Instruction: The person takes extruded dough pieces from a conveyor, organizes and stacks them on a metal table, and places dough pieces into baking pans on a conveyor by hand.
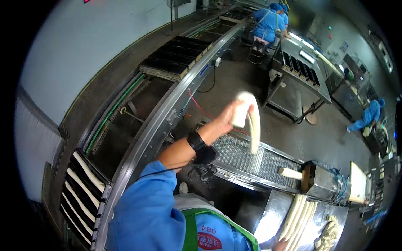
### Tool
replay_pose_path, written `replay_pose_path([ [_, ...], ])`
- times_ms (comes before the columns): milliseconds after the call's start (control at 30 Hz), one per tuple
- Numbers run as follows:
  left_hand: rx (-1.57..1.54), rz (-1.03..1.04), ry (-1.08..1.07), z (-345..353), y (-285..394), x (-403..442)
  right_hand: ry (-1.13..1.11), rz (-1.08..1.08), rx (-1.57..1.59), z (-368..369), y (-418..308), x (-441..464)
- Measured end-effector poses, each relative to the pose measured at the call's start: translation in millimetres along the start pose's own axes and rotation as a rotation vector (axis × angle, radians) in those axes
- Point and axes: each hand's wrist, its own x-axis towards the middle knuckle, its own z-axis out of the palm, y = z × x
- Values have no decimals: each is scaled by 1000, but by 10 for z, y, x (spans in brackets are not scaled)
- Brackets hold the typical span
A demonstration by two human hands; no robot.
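Note:
My left hand (229, 116), raised in front of me, is closed round a pale dough strip (254, 129). The strip is bent over the hand, and one end hangs down above the mesh conveyor. At the bottom edge my right hand (280, 244) is partly cut off. Its fingers look stretched out against the lower end of the nearest of several long dough strips (296, 215), which lie side by side on a steel table (268, 215). A twisted heap of dough (328, 234) sits to their right.
A mesh conveyor (238, 152) carries a dough roll (290, 173) out of a machine (324, 182). To the left, a roller line (157, 111) bears black trays (176, 54) and a tray of dough strips (81, 192). Co-workers (268, 25) in blue are farther off.

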Motion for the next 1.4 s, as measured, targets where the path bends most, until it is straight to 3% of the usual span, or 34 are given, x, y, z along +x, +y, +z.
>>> replay_pose_path([
  [67,82,179,158,130,524,-39,-88,-134,-145,-31,54,25],
  [100,237,322,180,41,758,-12,-115,-106,-166,-516,-344,-164],
  [133,319,411,178,-63,966,3,-111,-114,-172,-499,-324,-123],
  [200,463,651,394,-129,1302,36,-32,-187,-204,-298,-118,-116],
  [233,482,657,489,-222,1442,57,170,-200,102,341,427,44],
  [267,486,741,516,-311,1551,86,169,-207,96,302,428,55],
  [333,457,851,612,-610,1693,204,121,-270,-214,164,404,-12],
  [400,421,876,704,-1113,1780,369,104,-265,-222,-163,111,-189],
  [433,428,813,772,-1355,1801,392,75,-258,-205,-240,54,-153],
  [467,349,658,698,-1727,1843,409,47,-249,-177,-316,-25,-103],
  [500,479,613,676,-2519,1719,385,13,-241,-150,-394,-102,-55],
  [567,510,350,704,-2883,1585,182,-72,-216,-61,-548,-270,84],
  [600,409,134,750,-2624,1554,-49,-124,-204,0,-631,-360,157],
  [667,587,157,864,-2632,1446,-255,-232,-167,193,-840,-515,329],
  [700,775,70,943,-2856,1476,-189,-289,-142,320,-977,-605,410],
  [733,818,138,763,-2778,1531,-321,-333,-116,468,-1156,-698,477],
  [800,1092,36,813,-3098,1635,-414,-417,-74,749,-1542,-871,583],
  [833,1247,-57,1091,-3005,1658,-486,-439,-82,882,-1744,-930,646],
  [900,1616,-156,1081,-3109,1776,-608,-452,-163,1080,-2196,-1145,765],
  [967,1737,-185,1052,-3383,1804,-663,-340,-347,1134,-3107,-2234,583],
  [1000,1833,-205,985,-3361,1815,-730,-416,-462,865,-3589,-2635,595],
  [1067,1924,-226,911,-3174,1843,-886,-397,-517,940,-3862,-2992,829],
  [1133,2078,-293,948,-2807,1831,-1015,-127,-525,912,-4107,-3450,896],
  [1167,2131,-282,921,-2793,1825,-1059,-271,-643,873,-4458,-3911,690],
  [1267,2172,-305,837,-2967,1788,-1119,-377,-916,1128,-4821,-4830,580],
  [1333,2179,-290,777,-3052,1740,-1168,-527,-1058,1132,-5074,-5579,363],
  [1400,2186,-288,722,-3010,1700,-1214,-338,-1179,1263,-5083,-6231,168],
])
